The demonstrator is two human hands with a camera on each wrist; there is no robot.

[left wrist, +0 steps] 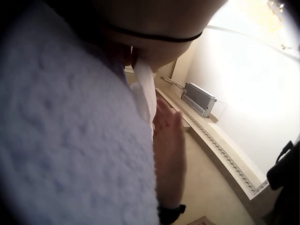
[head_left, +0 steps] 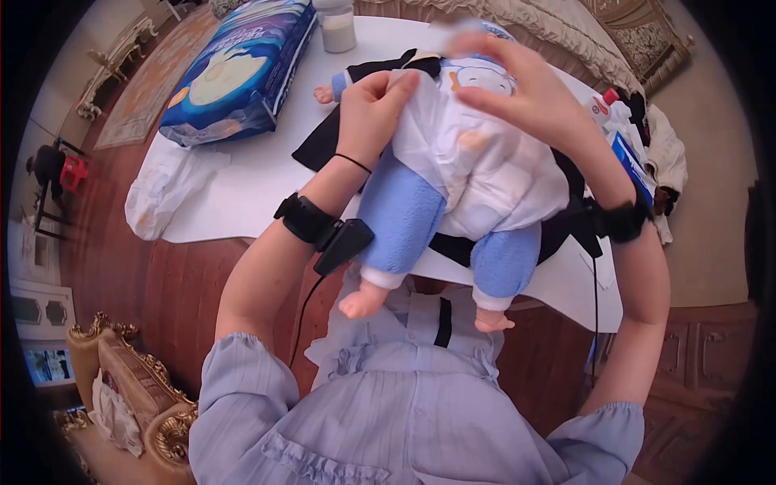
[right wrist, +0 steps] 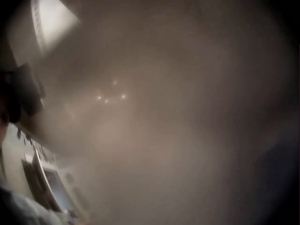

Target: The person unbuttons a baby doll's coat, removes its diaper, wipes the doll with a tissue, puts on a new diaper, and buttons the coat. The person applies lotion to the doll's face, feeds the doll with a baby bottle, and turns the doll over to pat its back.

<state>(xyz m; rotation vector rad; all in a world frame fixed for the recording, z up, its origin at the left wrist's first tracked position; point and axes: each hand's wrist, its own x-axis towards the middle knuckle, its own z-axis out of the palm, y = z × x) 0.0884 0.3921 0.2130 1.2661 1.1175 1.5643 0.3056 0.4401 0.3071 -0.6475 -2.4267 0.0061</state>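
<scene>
A baby doll in a blue fleece outfit (head_left: 402,214) lies on its back on a white table (head_left: 202,214), feet over the near edge. Around its hips is a white diaper (head_left: 505,174). My left hand (head_left: 373,113) pinches the diaper's left side between thumb and fingertips and holds it up. Over the doll's belly, my right hand (head_left: 537,93) is spread with thumb and fingers apart, its fingertips blurred; a penguin-like print shows between them. The left wrist view has the fleece (left wrist: 70,126) filling one side, with the pulled diaper edge (left wrist: 146,89) beyond. The right wrist view is mostly blur.
A blue diaper pack (head_left: 234,81) and a jar of white powder (head_left: 335,31) stand at the back left. Another diaper (head_left: 171,190) lies at the left edge. Black cloth (head_left: 317,144) is under the doll. A red-capped bottle (head_left: 602,105) and blue-white packet (head_left: 633,166) lie right.
</scene>
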